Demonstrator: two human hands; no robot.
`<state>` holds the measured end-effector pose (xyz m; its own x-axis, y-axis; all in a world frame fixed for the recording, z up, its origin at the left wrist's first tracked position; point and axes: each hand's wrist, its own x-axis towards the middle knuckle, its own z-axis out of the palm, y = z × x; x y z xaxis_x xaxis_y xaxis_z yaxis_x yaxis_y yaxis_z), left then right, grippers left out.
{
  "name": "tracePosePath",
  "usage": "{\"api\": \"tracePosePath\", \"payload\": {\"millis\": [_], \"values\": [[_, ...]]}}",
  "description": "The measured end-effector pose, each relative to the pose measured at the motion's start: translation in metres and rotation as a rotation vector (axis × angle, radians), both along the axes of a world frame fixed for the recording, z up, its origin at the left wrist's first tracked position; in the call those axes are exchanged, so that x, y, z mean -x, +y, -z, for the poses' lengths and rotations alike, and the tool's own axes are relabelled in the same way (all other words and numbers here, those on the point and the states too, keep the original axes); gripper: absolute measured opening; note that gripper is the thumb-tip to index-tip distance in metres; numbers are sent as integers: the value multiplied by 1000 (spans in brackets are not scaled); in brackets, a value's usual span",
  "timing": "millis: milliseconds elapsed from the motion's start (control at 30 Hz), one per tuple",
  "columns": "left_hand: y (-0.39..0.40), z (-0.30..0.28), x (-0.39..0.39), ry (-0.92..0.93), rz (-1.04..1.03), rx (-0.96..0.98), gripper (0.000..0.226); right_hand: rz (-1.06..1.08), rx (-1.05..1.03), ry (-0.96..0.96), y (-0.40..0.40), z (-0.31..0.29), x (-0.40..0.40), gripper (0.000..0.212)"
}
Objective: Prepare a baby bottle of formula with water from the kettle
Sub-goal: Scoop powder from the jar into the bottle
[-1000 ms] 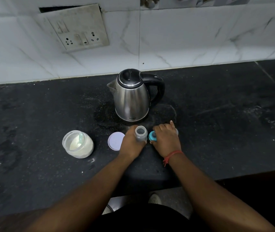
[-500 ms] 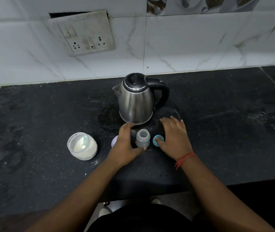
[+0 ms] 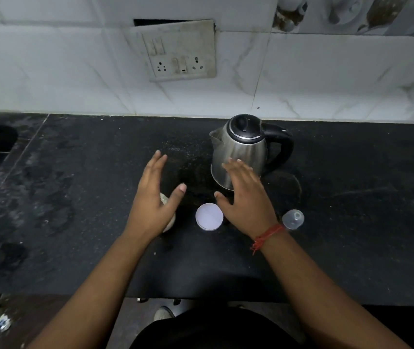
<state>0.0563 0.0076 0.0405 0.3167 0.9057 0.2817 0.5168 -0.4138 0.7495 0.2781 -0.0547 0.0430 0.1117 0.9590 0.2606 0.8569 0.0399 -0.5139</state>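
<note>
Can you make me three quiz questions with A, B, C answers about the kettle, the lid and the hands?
1. Where is the kettle?
A. on the dark counter by the wall
B. on the floor
C. in a hand

2. What colour is the round lid lying between the hands?
A. red
B. white
C. green

3. What are the hands doing?
A. both open, holding nothing
B. both gripping the kettle
C. one holding a spoon

Answers: 1 A, it stands on the counter under the tiles. 2 B, the disc looks white. 3 A, the left hand and right hand show spread fingers.
</note>
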Motion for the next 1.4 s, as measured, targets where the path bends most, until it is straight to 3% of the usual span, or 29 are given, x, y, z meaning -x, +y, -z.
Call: {"api": "tracePosePath", "payload": {"millis": [100, 200, 433, 633, 700, 833, 967, 1067, 1233, 1400], "values": [[5, 7, 32, -19, -62, 64, 77, -102, 81, 62, 7, 2, 27, 68], [6, 21, 55, -8, -77, 129, 83, -218, 215, 39, 15, 11, 48, 85], [2, 54, 83, 123, 23, 325, 114, -355, 509, -78, 36, 37, 79, 118], [4, 72, 85, 158, 136, 446, 126, -424, 641, 29, 38, 46, 94, 122], [5, 73, 83, 91, 145, 477, 119, -421, 640, 56, 38, 49, 95, 117], [6, 71, 76, -27, 115, 447, 85, -422, 587, 16, 35, 44, 91, 91], [5, 69, 70, -38, 114, 336, 79, -251, 223, 47, 27, 27, 87, 52], [2, 70, 61, -25, 139, 252, 73, -252, 31, -95, 24, 21, 82, 27], [-9, 64, 40, -2, 204, 192, 73, -226, 315, -429, 23, 11, 81, 35], [-16, 57, 23, -18, 220, 151, 76, -160, 353, -553, 24, 1, 79, 28]]}}
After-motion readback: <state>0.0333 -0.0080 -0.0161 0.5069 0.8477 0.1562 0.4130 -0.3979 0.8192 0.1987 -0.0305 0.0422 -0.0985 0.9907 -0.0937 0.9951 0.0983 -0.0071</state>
